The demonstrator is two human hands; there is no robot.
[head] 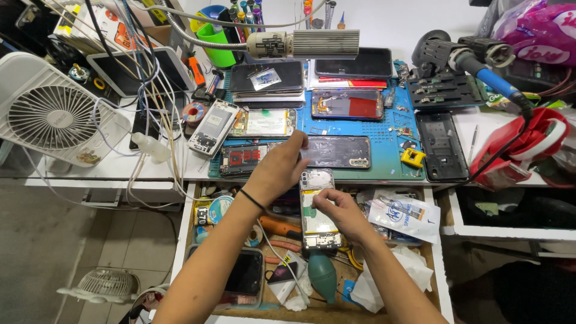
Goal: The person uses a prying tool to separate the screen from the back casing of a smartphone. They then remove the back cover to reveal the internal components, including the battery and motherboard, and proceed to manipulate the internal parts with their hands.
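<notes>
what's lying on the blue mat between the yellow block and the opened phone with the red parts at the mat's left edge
In the head view, a dark phone back panel lies between the yellow block and the opened phone with red parts. The left hand reaches over its left end.

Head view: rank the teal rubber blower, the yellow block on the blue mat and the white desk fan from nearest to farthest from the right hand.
From the right hand:
1. Teal rubber blower, just below it in the open drawer.
2. Yellow block, up and to the right on the blue mat.
3. White desk fan, far left on the bench.
</notes>
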